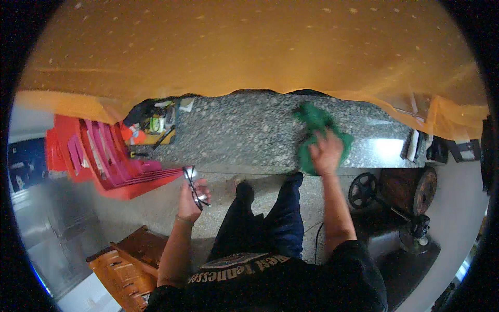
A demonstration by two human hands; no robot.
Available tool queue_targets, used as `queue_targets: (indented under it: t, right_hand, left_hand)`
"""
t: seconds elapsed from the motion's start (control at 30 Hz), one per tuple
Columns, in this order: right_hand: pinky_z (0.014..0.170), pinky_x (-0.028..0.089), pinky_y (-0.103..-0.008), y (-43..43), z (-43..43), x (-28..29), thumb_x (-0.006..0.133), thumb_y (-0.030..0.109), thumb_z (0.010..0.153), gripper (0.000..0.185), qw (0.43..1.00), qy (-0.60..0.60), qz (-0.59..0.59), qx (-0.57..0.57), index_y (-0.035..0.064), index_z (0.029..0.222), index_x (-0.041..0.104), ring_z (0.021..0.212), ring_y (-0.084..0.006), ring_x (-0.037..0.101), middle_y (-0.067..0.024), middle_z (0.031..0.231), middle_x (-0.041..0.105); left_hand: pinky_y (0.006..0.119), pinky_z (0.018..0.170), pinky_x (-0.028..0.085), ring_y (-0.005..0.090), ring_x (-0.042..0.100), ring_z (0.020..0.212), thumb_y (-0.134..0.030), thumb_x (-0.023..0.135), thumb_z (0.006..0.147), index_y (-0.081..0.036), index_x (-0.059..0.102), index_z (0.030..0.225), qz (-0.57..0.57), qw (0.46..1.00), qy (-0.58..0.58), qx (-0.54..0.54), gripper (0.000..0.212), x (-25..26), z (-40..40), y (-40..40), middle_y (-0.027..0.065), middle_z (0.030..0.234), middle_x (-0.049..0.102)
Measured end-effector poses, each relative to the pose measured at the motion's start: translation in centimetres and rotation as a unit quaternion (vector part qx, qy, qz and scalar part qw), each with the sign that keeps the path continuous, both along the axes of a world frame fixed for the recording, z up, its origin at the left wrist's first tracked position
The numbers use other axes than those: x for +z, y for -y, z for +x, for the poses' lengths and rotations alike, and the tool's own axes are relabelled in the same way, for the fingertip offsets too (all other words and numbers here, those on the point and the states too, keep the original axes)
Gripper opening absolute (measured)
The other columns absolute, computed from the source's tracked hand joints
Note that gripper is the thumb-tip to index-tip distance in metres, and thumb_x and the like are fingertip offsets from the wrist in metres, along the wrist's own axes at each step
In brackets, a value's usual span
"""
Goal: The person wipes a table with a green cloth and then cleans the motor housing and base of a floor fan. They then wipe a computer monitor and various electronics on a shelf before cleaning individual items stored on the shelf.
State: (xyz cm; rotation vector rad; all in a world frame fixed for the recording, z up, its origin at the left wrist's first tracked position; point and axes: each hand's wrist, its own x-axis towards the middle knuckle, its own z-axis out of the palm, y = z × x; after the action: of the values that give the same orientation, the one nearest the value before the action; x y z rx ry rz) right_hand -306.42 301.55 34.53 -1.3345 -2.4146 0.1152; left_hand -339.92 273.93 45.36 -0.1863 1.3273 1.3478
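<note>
My left hand (193, 197) holds a pair of dark-framed eyeglasses (191, 181) over the floor, just in front of the speckled stone slab (241, 128). On the right part of the slab, my right hand (326, 152) presses on a crumpled green cloth (345, 150), with its fingers spread over the fabric. Both the hand and the cloth are blurred. Part of the cloth reaches past the slab's front edge.
Stacked red and pink plastic chairs (105, 156) stand at left. A tray of small items (160, 132) lies on the slab's left end. Orange fabric (249, 46) hangs across the far side. A wooden piece of furniture (128, 269) is lower left, a black handwheel (362, 191) at right.
</note>
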Motion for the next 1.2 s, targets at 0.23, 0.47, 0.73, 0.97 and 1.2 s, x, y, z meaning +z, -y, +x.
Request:
queue_targets:
  t: [0.23,0.47,0.73,0.97,1.2]
  right_hand:
    - [0.077,0.042,-0.0514,-10.2,7.6,-0.2,0.054,0.050,0.080,0.059,0.891,0.102,-0.008,-0.443,0.0110,0.124,0.049,0.104,-0.0366,0.051,-0.0234,0.118,0.050]
    - [0.100,0.026,-0.0561,-0.5,-15.0,0.5,0.062,0.037,0.069,0.051,0.993,-0.056,-0.100,-0.023,0.0078,0.110,0.058,0.116,-0.0361,0.041,-0.0176,0.118,0.051]
    - [0.100,0.031,-0.0471,2.2,-11.6,0.1,0.063,0.030,0.068,0.047,0.961,-0.082,-0.175,0.197,0.0174,0.113,0.059,0.118,-0.0279,0.043,-0.0091,0.128,0.047]
    - [0.093,0.039,-0.0446,-6.8,17.9,0.0,0.066,0.010,0.062,0.048,0.959,-0.121,-0.002,-0.255,0.0123,0.110,0.059,0.112,-0.0350,0.047,-0.0154,0.120,0.052]
    - [0.088,0.045,-0.0391,3.0,35.8,1.1,0.063,0.000,0.066,0.038,0.903,-0.167,-0.106,-0.381,0.0110,0.102,0.062,0.106,-0.0342,0.052,-0.0123,0.125,0.049]
  left_hand:
    - [0.038,0.070,0.050,0.0223,0.060,0.077,-0.036,0.042,0.094,-0.006,0.053,0.112,0.015,0.996,-0.018,-0.086,0.036,-1.4,2.5,0.4,0.0073,0.083,0.059]
    - [0.039,0.072,0.050,0.0250,0.061,0.079,-0.038,0.043,0.093,-0.009,0.044,0.119,-0.022,0.995,-0.022,-0.099,0.038,0.3,5.1,0.0,0.0097,0.086,0.060]
    - [0.037,0.068,0.050,0.0224,0.060,0.076,-0.040,0.046,0.092,-0.010,0.049,0.115,-0.031,0.987,-0.039,-0.152,0.038,-0.1,3.9,-3.0,0.0076,0.085,0.061]
    - [0.040,0.072,0.053,0.0248,0.061,0.084,-0.037,0.052,0.090,-0.012,0.053,0.111,-0.050,0.969,-0.016,-0.241,0.032,-1.4,9.5,-11.8,0.0060,0.083,0.059]
    - [0.039,0.072,0.054,0.0213,0.062,0.082,-0.029,0.053,0.091,-0.004,0.054,0.103,-0.017,0.900,-0.054,-0.432,0.027,-2.1,24.9,-24.4,0.0057,0.079,0.058]
